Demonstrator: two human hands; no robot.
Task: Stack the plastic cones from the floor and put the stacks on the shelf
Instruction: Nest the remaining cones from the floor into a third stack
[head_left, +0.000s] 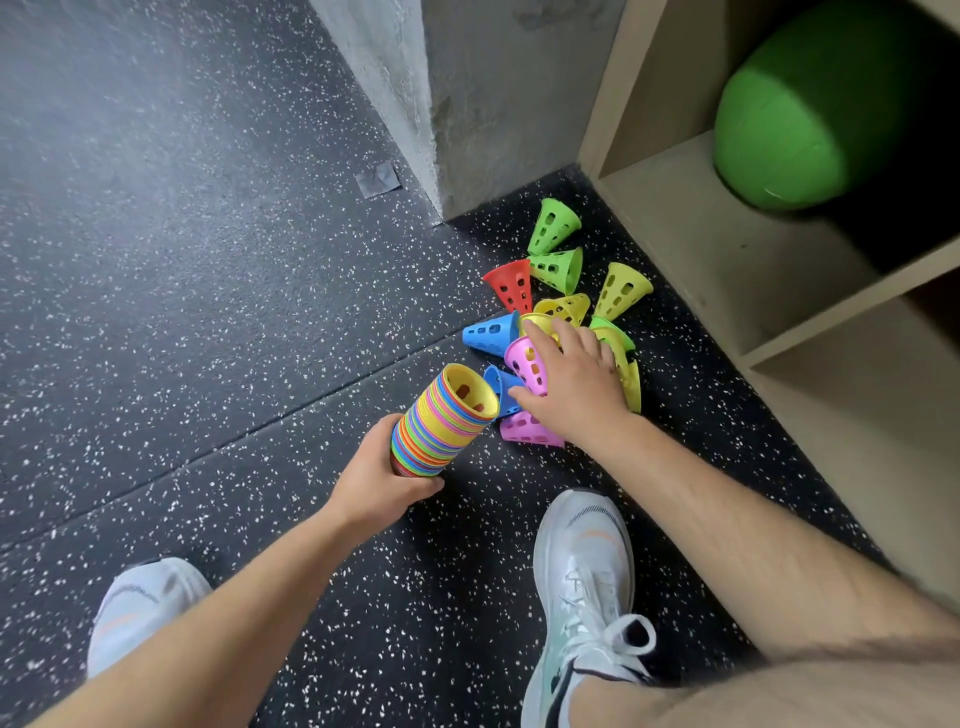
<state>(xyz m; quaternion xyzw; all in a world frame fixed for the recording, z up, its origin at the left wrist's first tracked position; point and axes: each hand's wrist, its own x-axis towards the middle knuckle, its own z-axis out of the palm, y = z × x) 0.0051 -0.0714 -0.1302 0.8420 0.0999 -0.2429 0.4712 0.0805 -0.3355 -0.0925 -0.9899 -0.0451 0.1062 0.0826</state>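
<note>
Dozen-odd cones (553, 226) lie loose. Left hand (382, 480) grips stack (447, 421); right hand (571, 387) lies spread over pink cone (524, 364), unclamped. Pinch rim, nest tip-first.

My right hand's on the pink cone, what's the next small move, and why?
Probably close the right hand round the pink cone and lift it: the fingers lie spread over it, and the stack in the left hand opens toward it.
</note>
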